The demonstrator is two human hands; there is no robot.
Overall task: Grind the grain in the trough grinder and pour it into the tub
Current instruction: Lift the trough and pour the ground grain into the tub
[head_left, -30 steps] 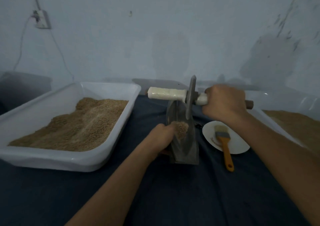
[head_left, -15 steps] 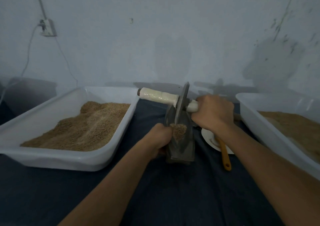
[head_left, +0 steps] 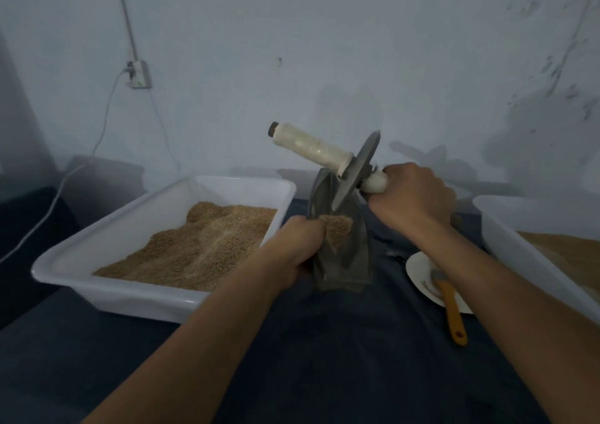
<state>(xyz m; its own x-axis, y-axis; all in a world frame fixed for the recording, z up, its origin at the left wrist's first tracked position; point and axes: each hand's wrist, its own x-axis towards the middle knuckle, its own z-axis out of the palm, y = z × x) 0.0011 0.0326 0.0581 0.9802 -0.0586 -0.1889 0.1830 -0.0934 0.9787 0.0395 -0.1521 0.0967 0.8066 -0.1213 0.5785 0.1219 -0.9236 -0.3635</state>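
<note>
From my head camera, the only view I have: my left hand (head_left: 300, 245) grips the near end of the metal trough (head_left: 341, 245), fingers curled round its rim, and the trough is tipped up on the dark cloth (head_left: 324, 358), with a clump of tan grain (head_left: 336, 228) sitting in the channel right beside my knuckles. My right hand (head_left: 412, 193) is clenched round the right handle of the grinding wheel (head_left: 358, 171), which is tilted, its thin disc edge dipping into the trough and the white-wrapped left handle (head_left: 308, 145) sticking up free. The risk, I reckon: one hand on a two-handled wheel means it could twist out of the groove and flick grain onto the cloth, or the tipped trough could slip from my left hand. My fingers are also close to that disc edge. The white tub (head_left: 162, 297) sits just left of the trough, smooth plastic, heaped with sandy, granular meal (head_left: 194, 248). Another white tub (head_left: 519, 235) stands at my right. Near it, a round white plate (head_left: 418, 274) carries a brush (head_left: 451, 306) with an orange handle.
</note>
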